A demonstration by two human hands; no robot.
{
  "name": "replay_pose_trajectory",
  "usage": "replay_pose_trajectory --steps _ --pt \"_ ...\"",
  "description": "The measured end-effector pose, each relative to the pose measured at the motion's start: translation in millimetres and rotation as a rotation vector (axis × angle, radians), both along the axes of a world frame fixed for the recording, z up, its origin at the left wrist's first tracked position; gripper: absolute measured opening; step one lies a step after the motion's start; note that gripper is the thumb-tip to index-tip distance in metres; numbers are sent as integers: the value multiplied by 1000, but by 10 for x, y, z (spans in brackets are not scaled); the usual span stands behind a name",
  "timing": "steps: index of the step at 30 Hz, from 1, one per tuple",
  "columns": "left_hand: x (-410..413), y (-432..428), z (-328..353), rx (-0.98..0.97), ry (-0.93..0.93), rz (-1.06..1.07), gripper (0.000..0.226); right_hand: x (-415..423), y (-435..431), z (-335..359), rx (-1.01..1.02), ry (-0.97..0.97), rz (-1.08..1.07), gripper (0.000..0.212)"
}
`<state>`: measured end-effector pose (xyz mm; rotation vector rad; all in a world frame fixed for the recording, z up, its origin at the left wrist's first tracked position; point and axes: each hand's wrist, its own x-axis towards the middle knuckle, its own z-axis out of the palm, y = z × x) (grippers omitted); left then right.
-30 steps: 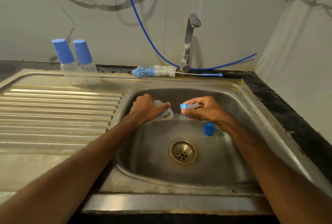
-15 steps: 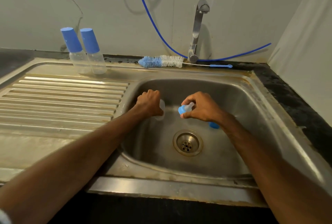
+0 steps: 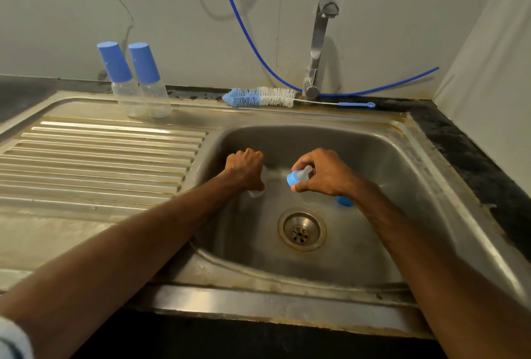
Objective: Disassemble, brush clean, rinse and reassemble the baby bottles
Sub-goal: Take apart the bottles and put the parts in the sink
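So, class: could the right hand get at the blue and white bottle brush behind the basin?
Probably yes: nothing blocks the blue and white bottle brush, but the right hand pinches a blue collar with clear teat and must drop that first.

No legible text, label, brand, number or sign in view.
Capped bottles [image 3: 155,97]: clear walls, any marking too small to resolve.
Third bottle [image 3: 255,193], gripped in left hand [image 3: 245,171]: mostly covered, nothing readable on the exposed part.
Blue collar [image 3: 294,179], pinched in right hand [image 3: 324,174]: no print discernible.
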<state>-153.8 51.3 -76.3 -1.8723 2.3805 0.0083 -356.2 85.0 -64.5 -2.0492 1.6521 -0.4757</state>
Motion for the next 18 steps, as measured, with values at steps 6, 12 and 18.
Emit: replay_pose_trajectory --steps 6,12,18 --pt "-11 -1 43 18 -4 -36 83 -8 -7 -13 -7 -3 -18 44" --pt "-95 146 229 -117 253 -277 103 -72 21 131 42 -379 -65 43" --pt "-148 266 214 -74 875 -378 47 -143 163 311 219 -834 -149 35"
